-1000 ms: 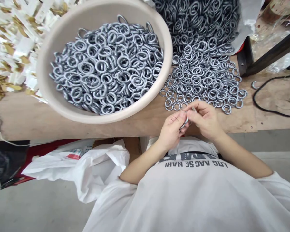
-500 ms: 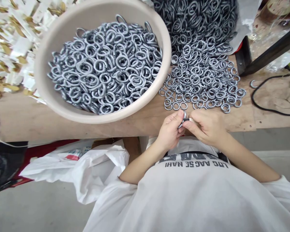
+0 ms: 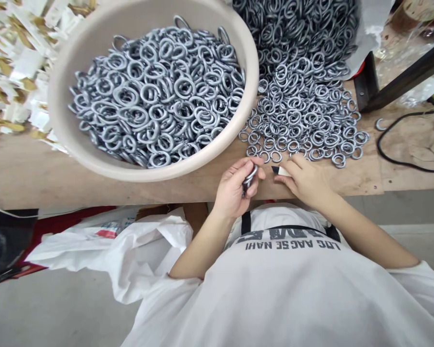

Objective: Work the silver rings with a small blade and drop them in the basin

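Observation:
My left hand (image 3: 235,187) is closed around a grey metal ring (image 3: 250,175) at the near edge of the wooden table (image 3: 32,173). My right hand (image 3: 305,179) pinches a small white strip with a dark tip (image 3: 280,170) just to the right of it. The two hands are a little apart. A loose pile of grey rings (image 3: 304,115) lies on the table just beyond my fingers. A large beige bowl (image 3: 94,154) heaped with the same rings (image 3: 155,96) stands to the left of the pile.
White and gold small parts (image 3: 14,62) cover the table's far left. A black cable (image 3: 401,159) and a dark bar (image 3: 405,77) lie at the right. White plastic bags (image 3: 130,250) sit on the floor below the table edge.
My hands were joined on one ring; now they have parted. The left hand moved left with the ring, and the right hand keeps the small white strip.

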{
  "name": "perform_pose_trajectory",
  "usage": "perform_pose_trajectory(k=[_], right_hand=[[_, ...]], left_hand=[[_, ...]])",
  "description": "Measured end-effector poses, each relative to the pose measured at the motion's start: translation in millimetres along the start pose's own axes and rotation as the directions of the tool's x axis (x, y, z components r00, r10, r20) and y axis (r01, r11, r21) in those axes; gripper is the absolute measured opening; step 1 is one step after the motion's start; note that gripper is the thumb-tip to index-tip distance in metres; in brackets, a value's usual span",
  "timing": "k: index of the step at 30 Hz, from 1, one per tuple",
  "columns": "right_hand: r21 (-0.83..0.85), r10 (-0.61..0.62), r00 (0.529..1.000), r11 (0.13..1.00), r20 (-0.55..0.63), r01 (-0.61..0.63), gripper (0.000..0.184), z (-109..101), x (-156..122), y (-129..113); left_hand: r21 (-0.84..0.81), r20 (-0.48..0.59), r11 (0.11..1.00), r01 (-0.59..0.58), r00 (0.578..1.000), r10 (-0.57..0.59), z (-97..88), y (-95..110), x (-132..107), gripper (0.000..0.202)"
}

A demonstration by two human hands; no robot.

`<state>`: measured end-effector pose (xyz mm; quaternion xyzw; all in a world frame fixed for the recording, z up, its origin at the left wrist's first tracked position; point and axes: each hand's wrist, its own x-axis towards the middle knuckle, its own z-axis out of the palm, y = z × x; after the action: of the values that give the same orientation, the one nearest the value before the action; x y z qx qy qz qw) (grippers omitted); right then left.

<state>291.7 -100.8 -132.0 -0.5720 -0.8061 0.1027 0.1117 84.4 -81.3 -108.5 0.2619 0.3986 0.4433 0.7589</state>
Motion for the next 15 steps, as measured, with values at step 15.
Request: perform_pose_trajectory(k=[15], right_hand=[[0.938,0.383,0.924,0.315,0.015,-0.147,0.044,-16,9,-39]], left_hand=[[0.349,0.037,0.913,-0.210,0.977,0.210,28.3,-37,-6,0.048]])
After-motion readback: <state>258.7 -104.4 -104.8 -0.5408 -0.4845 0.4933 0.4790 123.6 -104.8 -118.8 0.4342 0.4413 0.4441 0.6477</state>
